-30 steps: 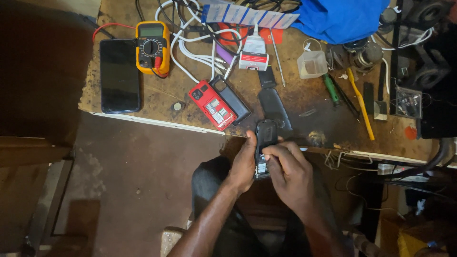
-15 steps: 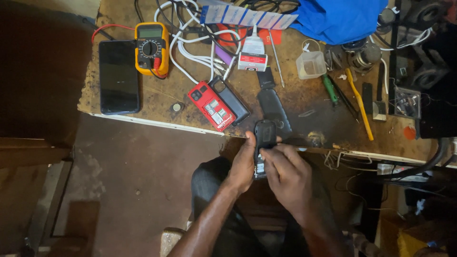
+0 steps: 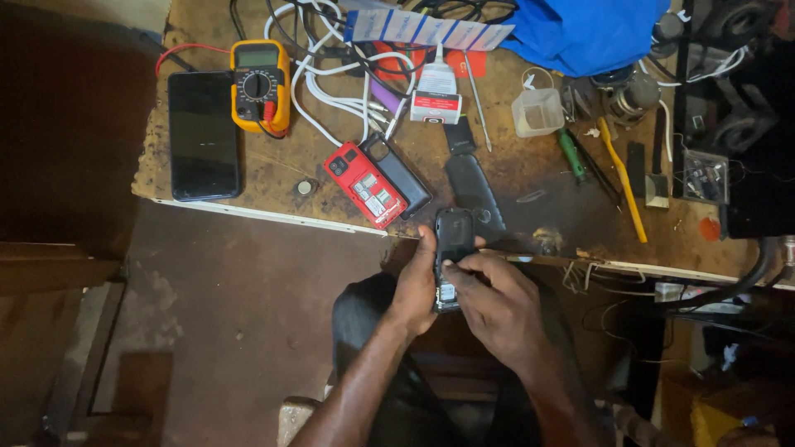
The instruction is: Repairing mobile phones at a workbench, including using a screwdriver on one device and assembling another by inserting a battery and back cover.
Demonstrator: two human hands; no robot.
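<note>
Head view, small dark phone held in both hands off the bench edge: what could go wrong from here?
1. The small dark phone is held by the left hand and right hand over the lap, past the workbench edge; a slipped grip could drop it to the floor.
2. Its lower part looks open, so a loose piece might fall out unseen.
3. The red phone lies near the bench edge, where an elbow might knock it off.

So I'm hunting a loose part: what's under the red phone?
The red phone lies on the wooden bench, its right edge overlapping a dark phone back. Anything beneath it is covered.
</note>
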